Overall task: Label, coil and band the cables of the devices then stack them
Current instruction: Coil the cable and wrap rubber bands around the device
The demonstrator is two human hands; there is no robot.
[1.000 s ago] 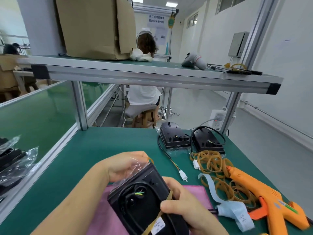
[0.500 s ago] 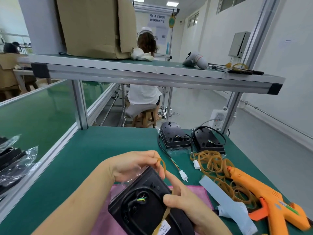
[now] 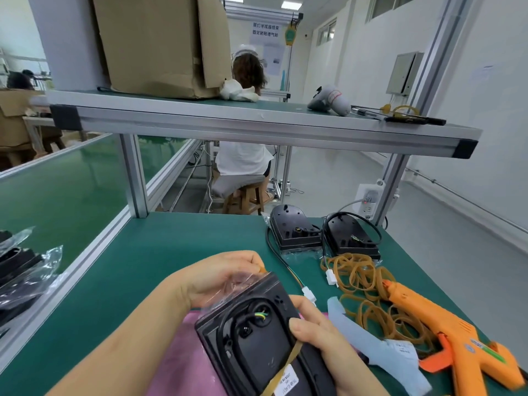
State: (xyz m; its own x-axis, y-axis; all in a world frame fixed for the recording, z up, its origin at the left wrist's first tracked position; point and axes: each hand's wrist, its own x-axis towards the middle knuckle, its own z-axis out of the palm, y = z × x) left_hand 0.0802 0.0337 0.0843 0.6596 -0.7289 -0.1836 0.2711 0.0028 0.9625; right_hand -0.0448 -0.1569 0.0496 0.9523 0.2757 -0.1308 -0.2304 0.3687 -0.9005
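Banding step, seen from the head camera. At lower centre of the frame a black device [image 3: 257, 338] is held tilted above a pink sheet [image 3: 177, 352] on the green bench [image 3: 143, 267]. The left hand [image 3: 217, 278] has its grip closed round the device's far end, over a fold of clear film [image 3: 237, 284]. A short piece of tan band shows at its fingertips. The right hand [image 3: 323, 335] has its grip closed on the device's right edge, with the thumb lying on the face. The cable [image 3: 228, 324] lies coiled inside the recess, a white label [image 3: 285, 378] sits near the bottom edge, and one rubber band [image 3: 288, 358] crosses the lower face on a diagonal. Labelling and coiling of this unit thus appear complete, and the band is judged to be partly seated. The next move would call for drawing the band over the far corner without dislodging the coil, the right hand steadying the body. Two further devices [image 3: 294, 232], right of centre at the bench's far edge, lie with cables uncoiled beside a heap of loose rubber bands [image 3: 363, 281]. An orange glue gun [image 3: 445, 332] and a pale backing strip [image 3: 371, 338] lie at lower right. No stack is in view, so stacking is judged not yet begun.
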